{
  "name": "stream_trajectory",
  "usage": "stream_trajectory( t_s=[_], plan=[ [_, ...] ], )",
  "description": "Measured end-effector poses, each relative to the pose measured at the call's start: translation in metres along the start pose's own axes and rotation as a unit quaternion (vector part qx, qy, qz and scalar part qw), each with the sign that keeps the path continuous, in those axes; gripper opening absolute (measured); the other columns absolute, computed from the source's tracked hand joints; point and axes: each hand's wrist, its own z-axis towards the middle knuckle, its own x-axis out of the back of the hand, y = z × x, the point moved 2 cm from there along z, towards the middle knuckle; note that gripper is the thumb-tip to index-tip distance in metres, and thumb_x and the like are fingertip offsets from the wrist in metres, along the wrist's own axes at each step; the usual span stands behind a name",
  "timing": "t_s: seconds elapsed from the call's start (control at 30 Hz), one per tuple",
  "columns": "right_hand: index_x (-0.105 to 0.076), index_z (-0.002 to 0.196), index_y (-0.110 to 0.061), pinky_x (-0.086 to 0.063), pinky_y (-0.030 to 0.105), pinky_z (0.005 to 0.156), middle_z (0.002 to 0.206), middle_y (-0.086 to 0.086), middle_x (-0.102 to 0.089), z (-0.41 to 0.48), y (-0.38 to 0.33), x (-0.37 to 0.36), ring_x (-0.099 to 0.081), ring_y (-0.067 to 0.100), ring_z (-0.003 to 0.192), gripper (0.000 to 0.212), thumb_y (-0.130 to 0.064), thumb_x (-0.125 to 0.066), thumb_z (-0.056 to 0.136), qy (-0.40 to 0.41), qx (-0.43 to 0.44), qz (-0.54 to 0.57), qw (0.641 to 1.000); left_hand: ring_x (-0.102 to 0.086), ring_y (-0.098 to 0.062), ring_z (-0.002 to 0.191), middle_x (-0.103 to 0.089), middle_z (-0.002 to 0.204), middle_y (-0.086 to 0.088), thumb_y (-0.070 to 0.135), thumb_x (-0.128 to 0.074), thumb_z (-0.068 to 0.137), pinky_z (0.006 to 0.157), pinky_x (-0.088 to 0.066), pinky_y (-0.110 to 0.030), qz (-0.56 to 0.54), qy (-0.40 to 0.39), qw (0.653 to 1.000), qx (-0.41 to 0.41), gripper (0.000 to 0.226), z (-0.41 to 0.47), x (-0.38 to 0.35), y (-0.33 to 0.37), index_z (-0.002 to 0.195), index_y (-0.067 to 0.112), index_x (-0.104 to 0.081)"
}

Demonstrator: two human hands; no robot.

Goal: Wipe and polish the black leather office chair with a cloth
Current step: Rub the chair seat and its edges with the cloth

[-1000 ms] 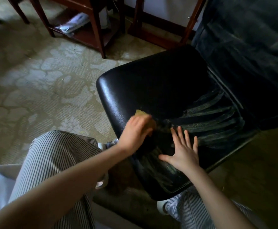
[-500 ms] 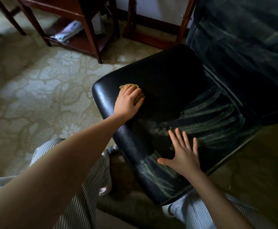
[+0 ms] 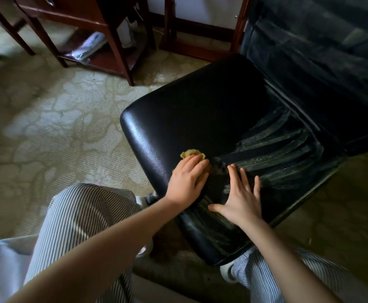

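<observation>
The black leather chair seat [image 3: 196,119] fills the middle of the view, and its backrest [image 3: 320,51] rises at the upper right. Grey dusty streaks cover the seat's right and near parts, while the left part is glossy. My left hand [image 3: 187,178] lies on a bunched yellow cloth [image 3: 190,153] near the seat's left edge and holds it against the leather; the cloth sticks out beyond my fingertips. My right hand [image 3: 239,200] rests flat on the seat beside it, fingers spread, holding nothing.
A dark red wooden side table [image 3: 104,25] stands on the patterned carpet [image 3: 58,127] at the upper left, with a packet [image 3: 87,48] on its low shelf. More wooden legs [image 3: 200,40] stand behind the seat. My striped trouser knees [image 3: 87,215] flank the chair's near corner.
My left hand has drawn the cloth from the seat's front-left corner back toward me, next to my right hand. The right hand has stayed flat in place.
</observation>
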Motion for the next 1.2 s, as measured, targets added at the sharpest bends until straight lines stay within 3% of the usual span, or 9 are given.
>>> stream_trajectory(
  t_s=[0.17, 0.3, 0.37, 0.5, 0.6, 0.67, 0.9, 1.03, 1.2],
  plan=[
    [0.019, 0.146, -0.021, 0.02, 0.044, 0.11, 0.158, -0.002, 0.011, -0.002, 0.003, -0.001, 0.016, 0.013, 0.143, 0.11, -0.056, -0.061, 0.079, 0.004, 0.025, -0.002, 1.0, -0.053, -0.028, 0.116, -0.06, 0.123, -0.012, 0.026, -0.054, 0.092, 0.104, -0.038, -0.035, -0.054, -0.039, 0.991, -0.114, 0.032, -0.039, -0.012, 0.024, 0.118, 0.01, -0.063],
    [0.02, 0.146, -0.023, 0.02, 0.043, 0.11, 0.157, 0.003, 0.017, -0.005, 0.009, 0.001, 0.017, 0.016, 0.143, 0.112, -0.064, -0.057, 0.077, 0.011, 0.048, 0.015, 0.999, -0.052, -0.028, 0.115, -0.06, 0.12, -0.016, 0.025, -0.051, 0.095, 0.103, -0.039, -0.035, -0.049, -0.05, 0.982, -0.175, 0.031, -0.023, -0.006, 0.013, 0.117, 0.006, -0.062],
    [0.01, 0.149, -0.024, 0.016, 0.043, 0.111, 0.158, 0.003, 0.008, -0.007, 0.016, 0.003, 0.01, 0.018, 0.145, 0.107, -0.069, -0.053, 0.075, 0.037, 0.047, 0.044, 0.997, -0.049, -0.027, 0.114, -0.06, 0.117, -0.018, 0.028, -0.046, 0.096, 0.104, -0.036, -0.033, -0.044, -0.014, 0.989, -0.143, 0.035, -0.001, 0.0, 0.005, 0.116, 0.004, -0.062],
    [-0.015, 0.15, -0.023, 0.003, 0.046, 0.114, 0.158, 0.003, -0.011, -0.005, 0.041, 0.016, -0.007, 0.025, 0.145, 0.092, -0.074, -0.033, 0.075, 0.099, 0.002, 0.066, 0.993, -0.045, -0.025, 0.116, -0.061, 0.116, -0.022, 0.024, -0.051, 0.091, 0.104, -0.028, -0.027, -0.038, 0.086, 0.996, -0.002, 0.037, 0.059, 0.015, -0.023, 0.116, -0.001, -0.062],
    [-0.002, 0.15, -0.026, 0.004, 0.045, 0.114, 0.158, 0.004, 0.004, -0.003, 0.055, 0.02, 0.003, 0.028, 0.145, 0.097, -0.077, -0.041, 0.078, 0.043, -0.029, 0.001, 0.999, -0.044, -0.027, 0.126, -0.057, 0.128, -0.015, 0.022, -0.055, 0.093, 0.107, -0.023, -0.023, -0.047, 0.081, 0.99, 0.107, 0.036, 0.101, 0.023, -0.045, 0.124, 0.003, -0.057],
    [0.006, 0.15, -0.027, 0.004, 0.045, 0.115, 0.158, 0.003, 0.011, -0.003, 0.06, 0.017, 0.008, 0.028, 0.144, 0.102, -0.079, -0.041, 0.075, 0.009, -0.032, -0.023, 0.999, -0.045, -0.028, 0.125, -0.057, 0.128, -0.013, 0.023, -0.055, 0.093, 0.106, -0.026, -0.027, -0.024, 0.067, 0.988, 0.136, 0.036, 0.117, 0.019, -0.047, 0.124, 0.004, -0.058],
    [0.005, 0.15, -0.027, 0.0, 0.044, 0.115, 0.158, 0.003, 0.009, 0.002, 0.06, 0.013, 0.008, 0.029, 0.144, 0.103, -0.076, -0.047, 0.075, 0.003, -0.036, -0.012, 0.999, -0.055, -0.03, 0.115, -0.063, 0.117, -0.013, 0.023, -0.057, 0.091, 0.098, -0.04, -0.035, 0.057, 0.048, 0.993, 0.089, 0.032, 0.103, 0.005, -0.029, 0.117, 0.005, -0.061],
    [0.003, 0.15, -0.027, -0.002, 0.044, 0.115, 0.158, 0.002, 0.008, 0.002, 0.06, 0.012, 0.008, 0.03, 0.144, 0.103, -0.073, -0.05, 0.075, -0.001, -0.041, 0.008, 0.999, -0.058, -0.03, 0.109, -0.065, 0.113, -0.012, 0.032, -0.046, 0.091, 0.093, -0.046, -0.037, 0.065, 0.007, 0.998, 0.017, 0.036, 0.078, -0.002, -0.008, 0.111, 0.007, -0.064],
    [0.001, 0.15, -0.027, -0.004, 0.046, 0.115, 0.158, 0.002, 0.007, 0.004, 0.057, 0.014, 0.006, 0.029, 0.144, 0.102, -0.071, -0.053, 0.076, -0.006, -0.049, 0.001, 0.999, -0.057, -0.031, 0.112, -0.063, 0.118, -0.012, 0.032, -0.044, 0.092, 0.098, -0.046, -0.041, 0.05, -0.048, 0.997, -0.039, 0.039, 0.039, -0.012, 0.019, 0.117, 0.008, -0.062]
  ],
)
